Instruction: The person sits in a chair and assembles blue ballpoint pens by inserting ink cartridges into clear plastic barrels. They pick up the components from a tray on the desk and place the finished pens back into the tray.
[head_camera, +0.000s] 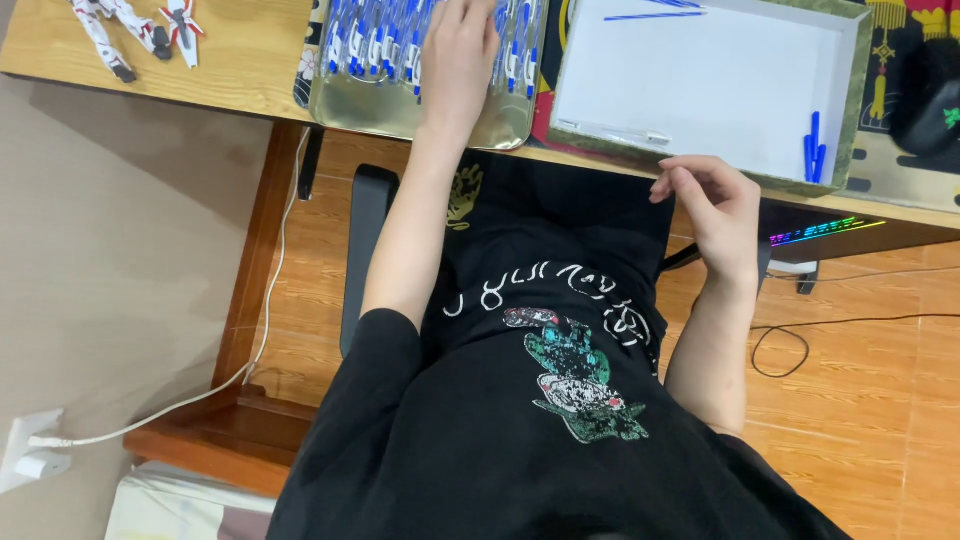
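Observation:
My left hand reaches into a shiny metal tray on the wooden desk and lies on a heap of blue-and-white pens; whether its fingers grip one is hidden. My right hand hovers at the near edge of a white-lined box, fingers loosely curled, holding nothing. The box contains a blue pen at its far side, some blue caps at the right and a clear pen barrel near the front. My black printed shirt fills the lower view.
A white and red robot model lies at the desk's left. A black mouse sits at the right on a patterned mat. A keyboard with coloured lights shows under the desk. A white cable runs to a wall plug.

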